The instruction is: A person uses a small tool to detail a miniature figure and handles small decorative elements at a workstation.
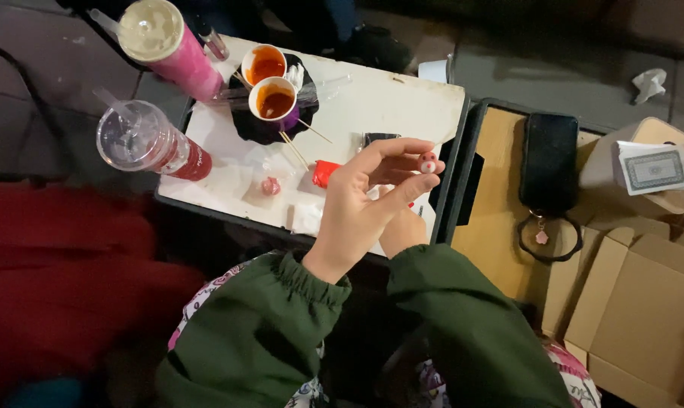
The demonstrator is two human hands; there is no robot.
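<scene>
Hands meet above the near edge of the white rectangular tabletop (372, 102), seen from the head camera. The left hand (361, 208) is raised with its fingers curled, and its grip pinches a small round pale bead with red spots (429, 162) between thumb and fingertips, holding it up over the tabletop's right edge. The right hand (402, 230) sits just behind and below the left, mostly hidden by it; whether its grip is closed or loose cannot be told. Both arms wear dark green sleeves with gathered cuffs (281, 317).

On the tabletop, beyond the hands, lies a small red block (325, 172), and to its left a small pink round piece (271, 186) on clear wrapping. Farther back two small paper cups of orange-red sauce (274, 100) stand on a black bag, with thin wooden skewers (296, 147) poking out toward the hands. At the left edge stand a clear plastic cup with a lid and straw (142, 140) and a tall pink tumbler with a lid (168, 45).

To the right, well apart from the hands, a black phone with a ring strap (549, 162) rests on a brown board, with a deck of patterned cards (654, 168) and brown cardboard boxes (644, 317) nearby. Red cloth (62, 279) fills the left side.
</scene>
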